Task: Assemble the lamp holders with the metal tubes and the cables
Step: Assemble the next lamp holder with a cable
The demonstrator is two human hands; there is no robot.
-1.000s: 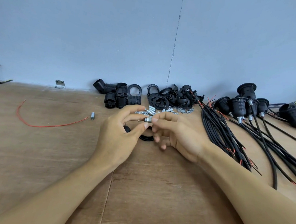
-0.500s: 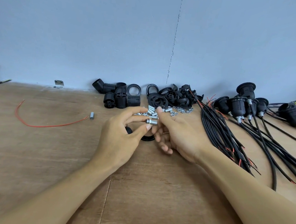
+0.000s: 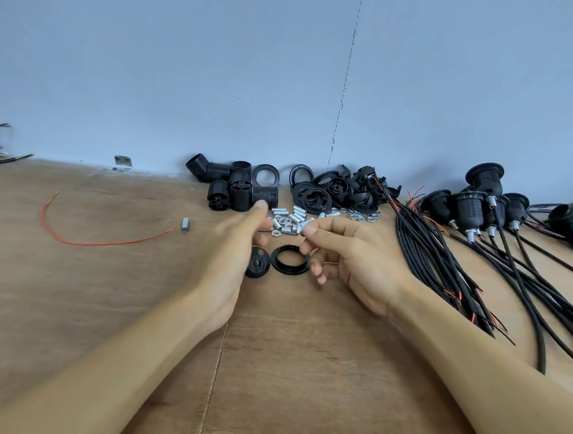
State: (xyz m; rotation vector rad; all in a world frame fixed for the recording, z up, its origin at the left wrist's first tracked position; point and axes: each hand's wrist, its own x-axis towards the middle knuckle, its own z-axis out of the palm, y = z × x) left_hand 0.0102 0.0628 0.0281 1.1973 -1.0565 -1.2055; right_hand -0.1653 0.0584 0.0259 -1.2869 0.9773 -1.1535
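My right hand [image 3: 356,259] pinches a small silver metal tube [image 3: 306,223] between thumb and forefinger, just above the table. My left hand [image 3: 230,246] is blurred, fingers stretched out and apart, with its fingertips near the loose pile of metal tubes and nuts [image 3: 288,217]; nothing shows in it. Between the hands a black ring [image 3: 290,260] and a black holder cap [image 3: 258,265] lie flat on the wooden table [image 3: 267,368]. A bundle of black cables [image 3: 444,261] fans out to the right of my right hand.
Black lamp holder bodies [image 3: 236,186] and a heap of black rings [image 3: 334,191] sit against the wall. Assembled holders with cables [image 3: 476,203] stand at the far right. A red wire [image 3: 90,241] and a lone metal tube [image 3: 185,224] lie at the left.
My left hand has let go of the tube that both hands held and moved up toward the pile. The right hand keeps the tube. The cap and ring are now uncovered.
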